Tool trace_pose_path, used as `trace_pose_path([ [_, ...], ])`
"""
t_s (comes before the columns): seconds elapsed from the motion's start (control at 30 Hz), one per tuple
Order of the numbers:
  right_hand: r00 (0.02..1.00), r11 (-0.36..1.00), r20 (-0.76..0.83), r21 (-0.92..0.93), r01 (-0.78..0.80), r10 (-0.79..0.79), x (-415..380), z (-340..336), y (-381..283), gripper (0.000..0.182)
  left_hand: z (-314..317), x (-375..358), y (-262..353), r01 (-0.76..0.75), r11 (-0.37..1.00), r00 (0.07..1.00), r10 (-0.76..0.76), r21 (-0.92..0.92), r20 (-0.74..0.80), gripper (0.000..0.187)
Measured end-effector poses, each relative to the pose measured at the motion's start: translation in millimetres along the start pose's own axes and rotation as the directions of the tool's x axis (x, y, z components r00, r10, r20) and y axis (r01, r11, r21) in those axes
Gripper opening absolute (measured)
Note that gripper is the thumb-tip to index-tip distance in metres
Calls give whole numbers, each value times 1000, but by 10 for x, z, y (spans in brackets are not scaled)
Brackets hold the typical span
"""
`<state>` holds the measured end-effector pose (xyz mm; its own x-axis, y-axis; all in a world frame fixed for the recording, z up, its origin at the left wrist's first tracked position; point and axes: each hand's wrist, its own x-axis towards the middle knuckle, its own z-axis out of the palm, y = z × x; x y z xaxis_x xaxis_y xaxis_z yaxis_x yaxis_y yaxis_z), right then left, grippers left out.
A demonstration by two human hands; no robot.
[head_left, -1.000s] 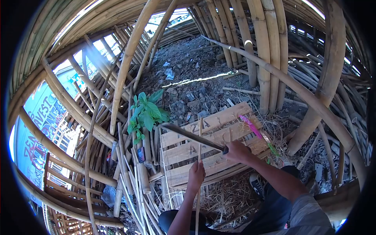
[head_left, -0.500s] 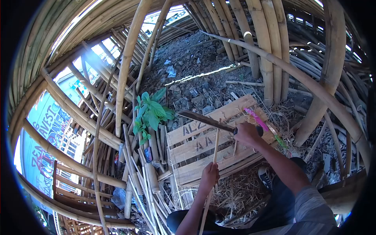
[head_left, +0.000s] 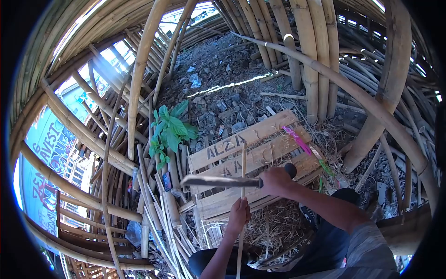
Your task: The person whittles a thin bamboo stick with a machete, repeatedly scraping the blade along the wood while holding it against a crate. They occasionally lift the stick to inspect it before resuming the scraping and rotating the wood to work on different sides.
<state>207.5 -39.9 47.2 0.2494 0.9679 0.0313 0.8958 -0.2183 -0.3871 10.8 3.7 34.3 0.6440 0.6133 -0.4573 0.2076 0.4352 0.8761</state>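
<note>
Open room above wooden pallet [head_left: 260, 153]; bamboo poles [head_left: 306, 60] wall far side, split bamboo pile [head_left: 158, 204] crowds left.

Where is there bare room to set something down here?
The pallet planks between the plant and the pink strip lie bare. The bamboo left of it is crowded, and the hands, stick and blade cover its near edge.

2 bare forearms show, with the left hand [head_left: 239, 215] and right hand [head_left: 275, 181] uncovered and no gloves. a grey striped short sleeve [head_left: 367, 251] covers the right upper arm. dark trousers [head_left: 325, 242] and a dark sneaker [head_left: 306, 215] with pale laces are worn.
</note>
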Motion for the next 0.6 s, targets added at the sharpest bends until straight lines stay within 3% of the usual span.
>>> trace_pose_path([
  [0.07,966,973,-137,111,-205,219,233,-40,284,24,124,-231,26,44,998,999,-44,39,-11,31],
  [0.1,901,921,-218,195,-337,376,385,-111,516,25,161,-335,10,84,996,995,-82,-38,59,30],
  [0.13,843,850,-199,297,-434,500,469,-185,775,26,170,-381,11,127,987,985,-113,-103,131,29],
  [0.2,781,820,-295,364,-441,551,368,-296,1069,26,110,-343,49,76,993,991,-65,-96,114,29],
  [0.33,820,827,-316,478,-297,477,187,-469,1016,23,-191,-55,90,63,972,993,-39,-228,108,31],
  [0.4,917,864,-138,411,-291,375,48,-542,709,20,-173,2,144,31,977,997,-15,-210,75,31],
  [0.5,967,930,-108,317,-185,229,-60,-381,295,20,-15,-9,215,2,986,998,8,-165,59,33],
  [0.57,998,993,-35,108,-52,56,-84,-242,90,23,60,-29,243,6,990,998,2,-138,59,34],
  [0.6,998,992,-32,115,-49,53,-59,-173,90,23,73,-34,217,9,991,999,-2,-135,52,34],
])
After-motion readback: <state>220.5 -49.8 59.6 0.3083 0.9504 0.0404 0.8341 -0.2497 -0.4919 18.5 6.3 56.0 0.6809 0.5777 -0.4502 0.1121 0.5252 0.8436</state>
